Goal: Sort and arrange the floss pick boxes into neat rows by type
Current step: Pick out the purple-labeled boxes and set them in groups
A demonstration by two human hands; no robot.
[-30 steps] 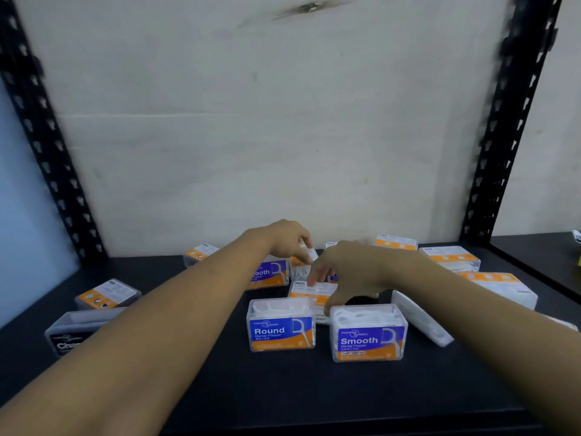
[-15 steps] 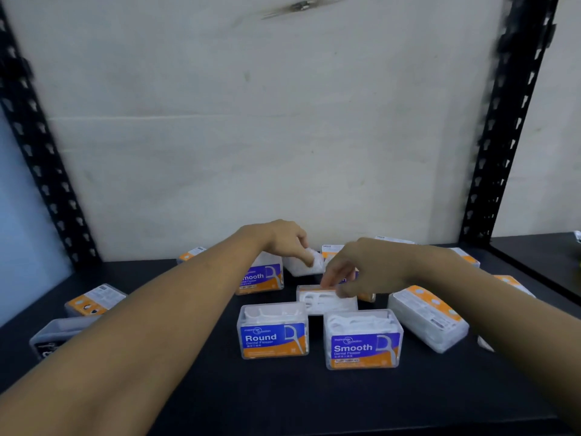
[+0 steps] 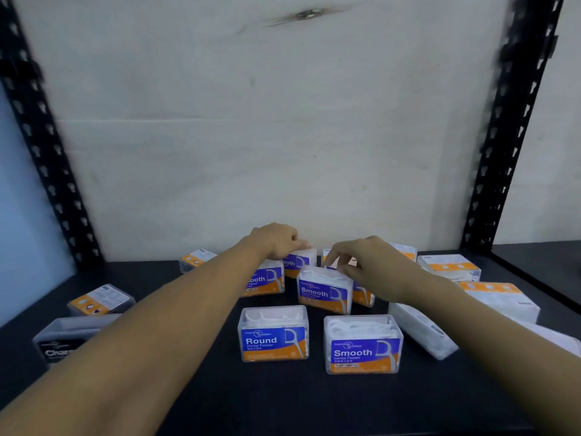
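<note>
Curled fingertips of the right hand (image 3: 374, 269) pinch the top right edge of the tilted Smooth box (image 3: 323, 291), clear ribbed plastic, its long axis left-to-right and its blue-orange label facing the camera. Just left, the left hand (image 3: 276, 243) grips the rear Smooth box (image 3: 300, 259). Below both grips, a Round box (image 3: 273, 335) and a front Smooth box (image 3: 363, 344) stand upright on the matte black shelf (image 3: 283, 404), with a white wall panel (image 3: 283, 136) behind.

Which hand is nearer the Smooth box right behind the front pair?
Right. The right hand grips the top rear edge of that Smooth box; the left hand is behind and left of it, holding a back box.
</note>
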